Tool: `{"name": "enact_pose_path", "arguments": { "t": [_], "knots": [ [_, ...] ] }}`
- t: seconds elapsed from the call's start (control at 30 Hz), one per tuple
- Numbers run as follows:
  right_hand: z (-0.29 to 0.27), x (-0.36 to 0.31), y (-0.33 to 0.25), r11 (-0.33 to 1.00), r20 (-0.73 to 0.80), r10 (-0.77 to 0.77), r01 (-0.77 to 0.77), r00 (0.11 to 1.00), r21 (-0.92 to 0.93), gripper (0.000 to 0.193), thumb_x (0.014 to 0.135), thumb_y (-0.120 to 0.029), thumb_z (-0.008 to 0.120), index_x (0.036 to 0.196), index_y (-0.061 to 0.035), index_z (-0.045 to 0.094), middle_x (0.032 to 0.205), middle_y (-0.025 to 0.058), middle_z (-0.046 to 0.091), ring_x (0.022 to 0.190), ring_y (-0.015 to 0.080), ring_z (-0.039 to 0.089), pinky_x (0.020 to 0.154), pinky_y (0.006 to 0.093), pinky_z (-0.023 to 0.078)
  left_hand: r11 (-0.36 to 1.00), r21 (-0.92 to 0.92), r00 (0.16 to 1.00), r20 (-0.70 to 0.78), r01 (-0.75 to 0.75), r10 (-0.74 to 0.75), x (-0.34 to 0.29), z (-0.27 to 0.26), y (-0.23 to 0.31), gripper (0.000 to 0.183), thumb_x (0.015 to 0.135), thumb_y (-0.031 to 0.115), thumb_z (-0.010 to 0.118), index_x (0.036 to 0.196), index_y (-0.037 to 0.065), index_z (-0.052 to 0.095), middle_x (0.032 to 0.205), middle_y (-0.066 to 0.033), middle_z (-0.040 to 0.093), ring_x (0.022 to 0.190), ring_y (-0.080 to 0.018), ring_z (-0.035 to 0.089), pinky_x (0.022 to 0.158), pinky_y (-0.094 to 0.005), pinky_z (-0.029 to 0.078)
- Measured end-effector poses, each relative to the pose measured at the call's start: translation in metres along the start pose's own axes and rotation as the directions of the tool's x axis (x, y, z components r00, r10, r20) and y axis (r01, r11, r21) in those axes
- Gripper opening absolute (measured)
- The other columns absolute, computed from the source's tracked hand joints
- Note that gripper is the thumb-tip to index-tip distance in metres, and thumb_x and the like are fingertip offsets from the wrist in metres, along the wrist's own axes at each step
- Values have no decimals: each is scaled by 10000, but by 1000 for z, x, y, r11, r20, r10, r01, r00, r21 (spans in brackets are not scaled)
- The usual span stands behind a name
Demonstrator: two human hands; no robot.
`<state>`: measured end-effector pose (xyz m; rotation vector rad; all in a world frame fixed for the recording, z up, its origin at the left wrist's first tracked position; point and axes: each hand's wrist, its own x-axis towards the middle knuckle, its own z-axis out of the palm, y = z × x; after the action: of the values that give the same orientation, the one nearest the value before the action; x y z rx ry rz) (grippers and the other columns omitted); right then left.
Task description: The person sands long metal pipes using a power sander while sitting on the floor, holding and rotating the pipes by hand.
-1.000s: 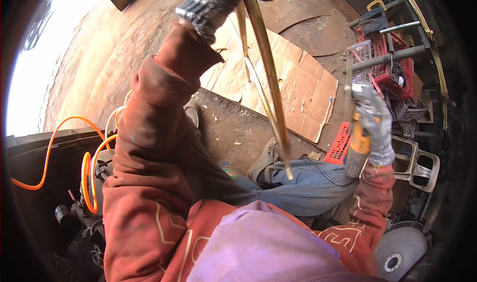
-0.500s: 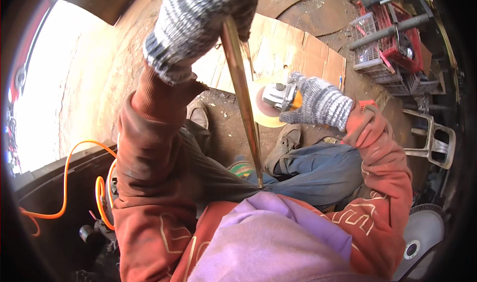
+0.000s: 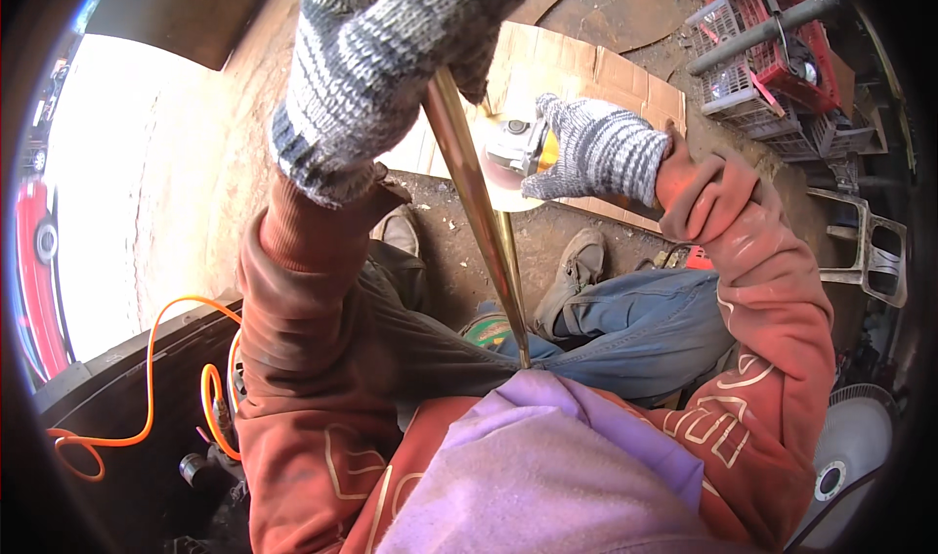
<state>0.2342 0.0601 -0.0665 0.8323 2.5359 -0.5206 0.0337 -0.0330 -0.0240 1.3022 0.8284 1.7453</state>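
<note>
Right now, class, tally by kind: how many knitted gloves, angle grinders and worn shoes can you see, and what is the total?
Knitted gloves: 2
Angle grinder: 1
Worn shoes: 2
Total: 5

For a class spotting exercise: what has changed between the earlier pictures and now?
The right hand, in a striped knitted glove, has carried the yellow-and-grey angle grinder leftward, close to the long brass-coloured metal bar. The left hand, likewise gloved, sits lower in view, still gripping that bar. The brown cardboard sheet stays on the floor.
</note>
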Motion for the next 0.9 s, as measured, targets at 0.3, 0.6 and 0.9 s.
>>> {"name": "enact_pose_path", "arguments": {
  "t": [0.3, 0.6, 0.9],
  "knots": [
    [14, -6, 22, 988, -67, -37, 47, 997, 148, 830, 635, -505, 820, 1211, 25, 544, 1052, 247, 656, 1011, 379, 637, 902, 393, 498, 978, 172, 988, -113, 121, -102, -6, 4, 22, 275, 894, 253, 628, 910, -21, 640, 673, -85, 579, 537, -182, 529, 512, -287, 404],
    [33, -11, 31, 949, -31, 21, -11, 999, 314, 827, 644, -570, 790, 1198, 2, 569, 1135, 238, 625, 1054, 376, 614, 917, 385, 491, 928, 306, 976, -96, 215, -194, -5, 8, 37, 285, 927, 258, 521, 751, 34, 511, 719, -117, 577, 667, -203, 574, 663, -319, 470],
    [52, -32, 33, 850, -6, -68, 61, 998, 524, 812, 617, -491, 851, 1184, 17, 571, 1063, 222, 658, 1012, 336, 642, 905, 375, 502, 928, 306, 976, -19, 212, -216, -4, -24, 41, 251, 925, 195, 467, 711, 93, 384, 683, -62, 379, 683, -241, 461, 751, -472, 504]
  ]
}}
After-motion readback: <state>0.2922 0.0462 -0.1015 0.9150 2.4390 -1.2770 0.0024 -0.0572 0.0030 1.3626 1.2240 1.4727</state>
